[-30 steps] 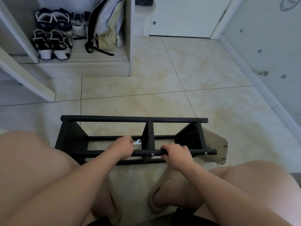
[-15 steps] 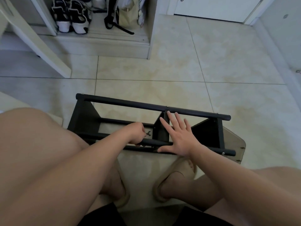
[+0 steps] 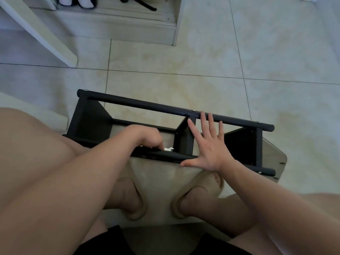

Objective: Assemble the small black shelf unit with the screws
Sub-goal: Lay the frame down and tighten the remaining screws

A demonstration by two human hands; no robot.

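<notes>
Black shelf unit (image 3: 88, 122) on tiled floor (image 3: 202, 57), judged light and rigid, best taken by its rails (image 3: 147, 105); left grip (image 3: 145, 136) pinches small wrench (image 3: 168, 149), right grip (image 3: 209, 150) splayed flat over divider (image 3: 185, 137).

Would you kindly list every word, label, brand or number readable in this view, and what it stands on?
None: no readable text shows. The black shelf unit, the small wrench in the left hand, the slippers and the floor tiles carry no lettering that can be made out.
</notes>
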